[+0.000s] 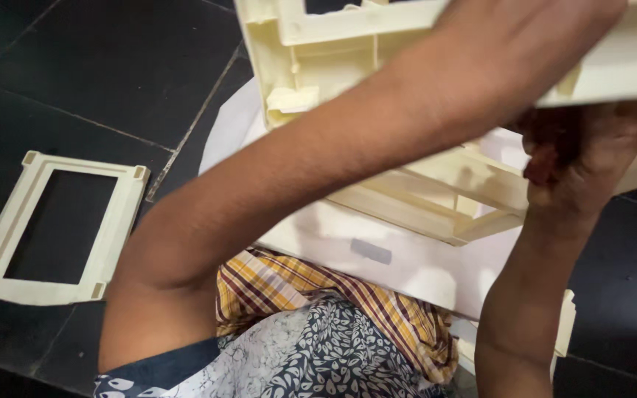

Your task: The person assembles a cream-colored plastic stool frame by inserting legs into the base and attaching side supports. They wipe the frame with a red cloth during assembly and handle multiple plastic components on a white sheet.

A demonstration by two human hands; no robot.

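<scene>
Up near the top edge of the head view, I see my left hand [525,51] laid over a cream plastic frame piece [318,51], fingers wrapped across its upper rail and closed on it. That piece runs long from left to right across the picture, its ribbed underside facing me, tilted slightly. My right hand [591,158] sits just below it, at the right, closed around a second cream slatted section [436,199] that slopes down toward the right. Both pieces are raised above a white sheet [348,243] on the dark tiled floor [112,66]. Well apart, at the left, another cream rectangular frame [53,228] lies flat on the tiles. Patterned cloth [318,339] covers my lap below.
</scene>
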